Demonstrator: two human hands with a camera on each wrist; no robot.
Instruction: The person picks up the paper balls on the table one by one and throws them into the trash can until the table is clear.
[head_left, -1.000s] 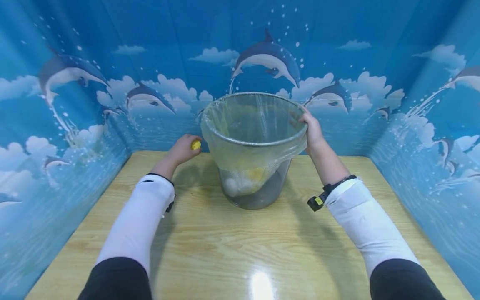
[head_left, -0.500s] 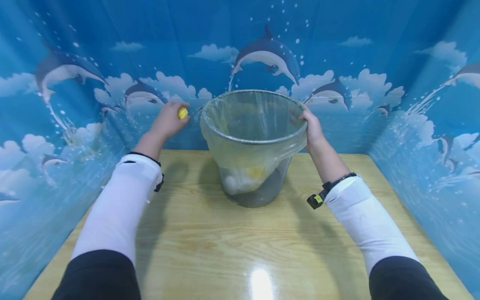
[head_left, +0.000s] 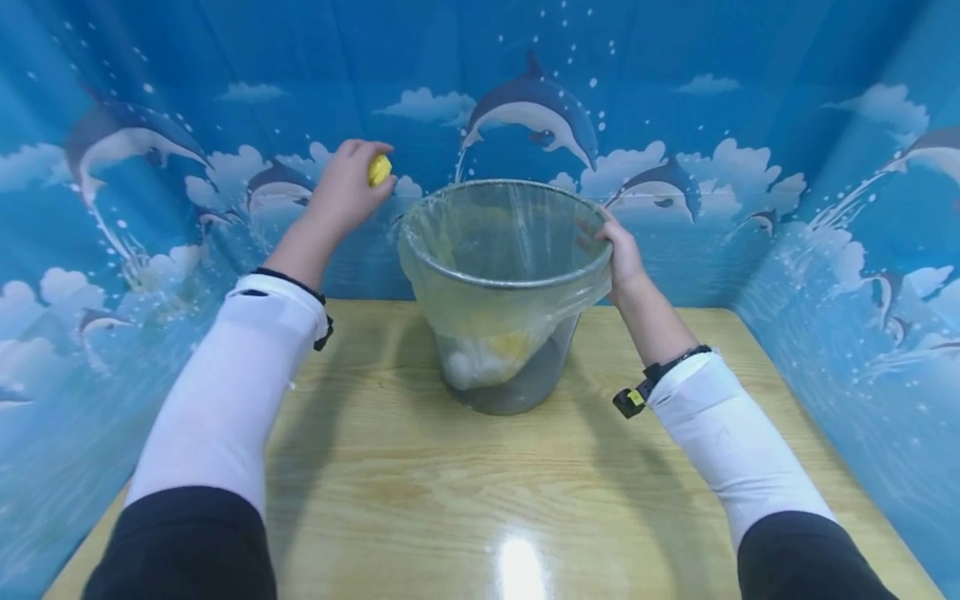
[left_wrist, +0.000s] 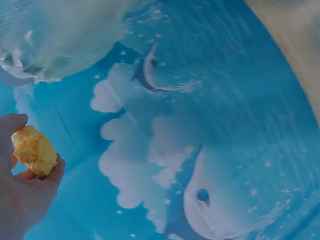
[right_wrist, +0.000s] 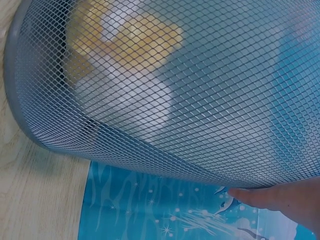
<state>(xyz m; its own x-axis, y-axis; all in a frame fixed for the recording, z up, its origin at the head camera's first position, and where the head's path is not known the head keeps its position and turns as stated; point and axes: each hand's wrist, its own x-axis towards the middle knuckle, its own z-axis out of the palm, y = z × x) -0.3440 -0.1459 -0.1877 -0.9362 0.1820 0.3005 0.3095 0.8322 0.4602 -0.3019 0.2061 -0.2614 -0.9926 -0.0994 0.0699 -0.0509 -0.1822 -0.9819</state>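
My left hand [head_left: 348,190] is raised to the left of the bin, a little above its rim. It pinches a crumpled yellow paper ball [head_left: 379,170], which also shows as a wrinkled yellow wad [left_wrist: 35,151] in the left wrist view. A metal mesh waste bin [head_left: 510,396] stands upright on the table, lined with a translucent bag [head_left: 480,312] folded over the rim. My right hand [head_left: 624,254] grips the bin's right rim, with some fingers inside behind the bag. Through the mesh, yellow crumpled paper [right_wrist: 145,42] and white crumpled paper [right_wrist: 125,97] show inside.
The bin stands toward the back of a wooden table [head_left: 450,492]. A blue dolphin-print curtain [head_left: 420,67] surrounds the table at the back and both sides. A small black camera [head_left: 630,402] is strapped to the right wrist.
My left hand has risen from beside the bin, near table height, to above rim level, carrying the yellow paper ball. It went left, then slightly back right. The right hand keeps its grip on the rim.
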